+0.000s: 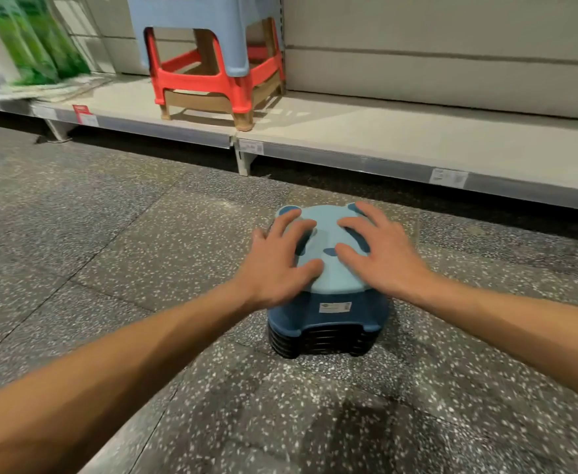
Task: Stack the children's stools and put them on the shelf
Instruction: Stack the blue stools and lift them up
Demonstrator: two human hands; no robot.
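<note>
Fingers [296, 230] of the left hand [279, 260] lie spread and straight, gripping nothing, flat on top of the stack of children's stools [328, 323]. The stack stands on the speckled floor [109, 234], near the low shelf [366, 131]. The right hand [388, 256] presses the top likewise, its fingers splayed. Stacking looks done, with the stools nested tight. Next, I judge, both hands must slide down the sides, grasp, and lift the stack onto the shelf.

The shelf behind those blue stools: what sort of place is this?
Most likely a shop aisle: the low shelf has price labels along its front edge, coloured plastic stools stand stacked on it, and packaged goods sit at its left end.
</note>
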